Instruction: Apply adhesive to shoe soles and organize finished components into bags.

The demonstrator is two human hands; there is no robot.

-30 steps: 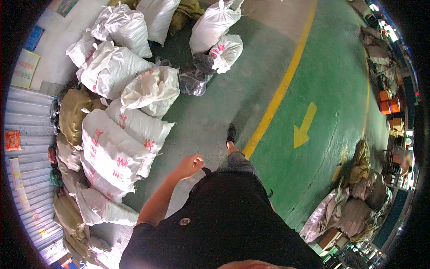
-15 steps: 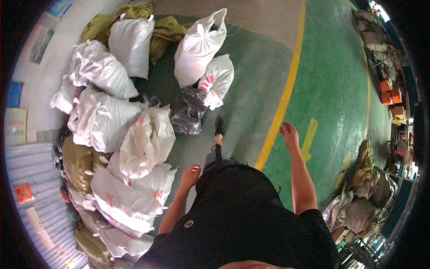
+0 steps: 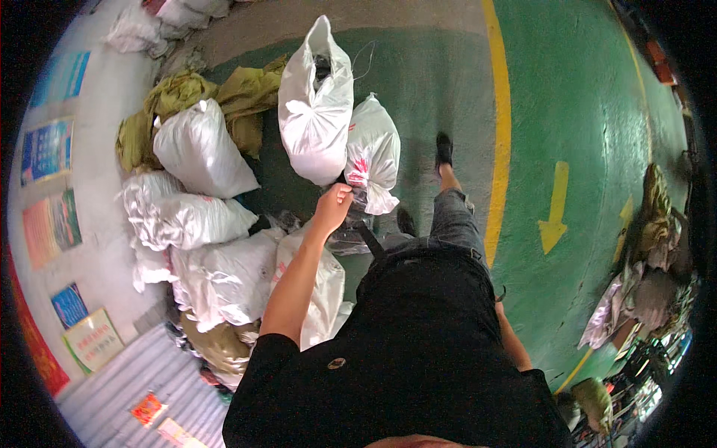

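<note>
My left hand [image 3: 334, 207] is stretched forward with its fingers curled closed, and nothing shows in it. Below and beyond it stand a tall white woven sack [image 3: 317, 127], gaping at the top with dark material inside, and a smaller white sack [image 3: 373, 145] with red markings. From this view I cannot tell whether the hand touches either sack. Black plastic [image 3: 349, 240] lies on the floor under the hand. At my right side, the right forearm [image 3: 514, 340] hangs down by my hip. My right hand is mostly hidden behind my black shirt, so its fingers do not show.
White sacks [image 3: 224, 272] are piled at the left, with olive sacks [image 3: 179, 97] behind them. A wall with posters [image 3: 52, 224] and a ribbed shutter [image 3: 123, 396] bound that side. On the right, a yellow line [image 3: 499, 142] borders green floor, with more sacks [image 3: 653, 291] beyond.
I have stepped forward and the view has turned. My left hand has swung forward toward the two standing sacks. My right hand has dropped back beside my body, mostly out of sight.
</note>
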